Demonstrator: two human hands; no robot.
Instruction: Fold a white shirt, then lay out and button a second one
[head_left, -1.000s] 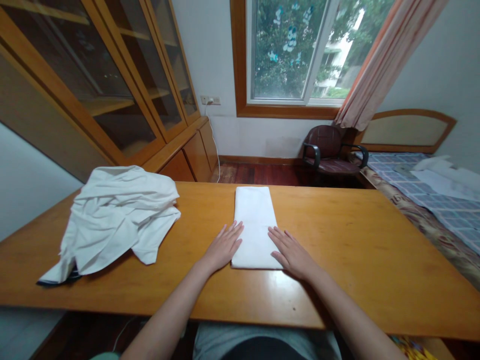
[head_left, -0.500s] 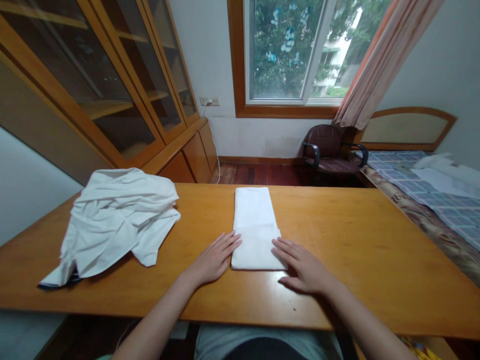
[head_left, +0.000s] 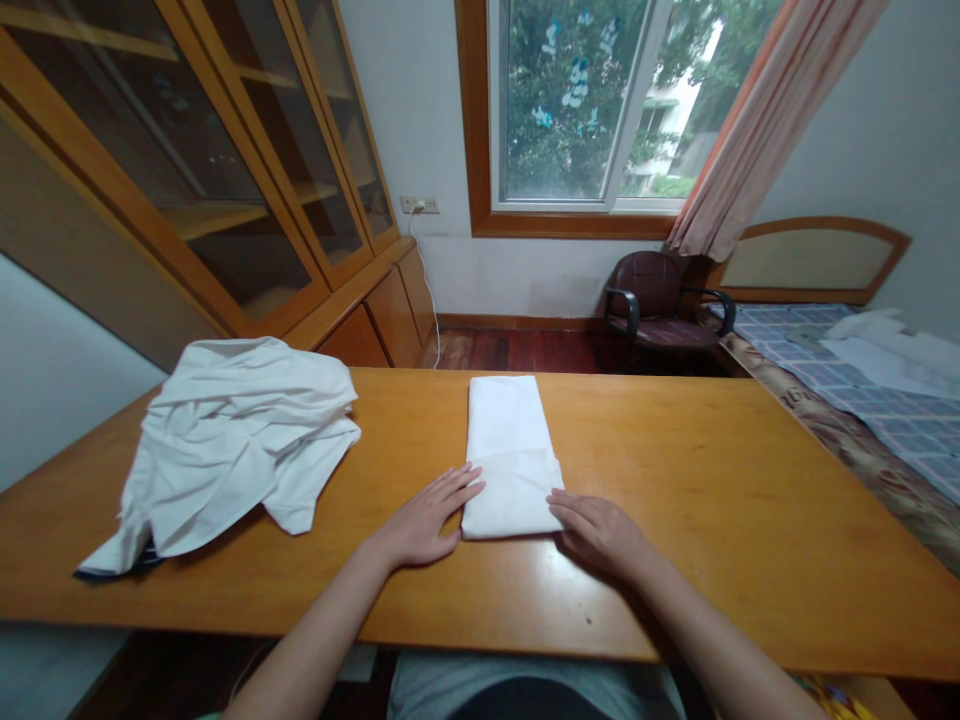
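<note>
At the left of the table point(head_left: 405, 420), a white garment point(head_left: 240, 440) lies in a loose heap, apparently unfolded. Beside the folded cloth point(head_left: 510, 430), the left hand point(head_left: 424, 515) rests slightly spread fingers on its left edge, this grip clamped on nothing. The cloth lies flat before the person, already a narrow rectangle; its folding looks well advanced, with slight unevenness left along the right edge. The right hand point(head_left: 600, 530) touches that edge, fingers together; whether its grip pinches fabric is hidden.
</note>
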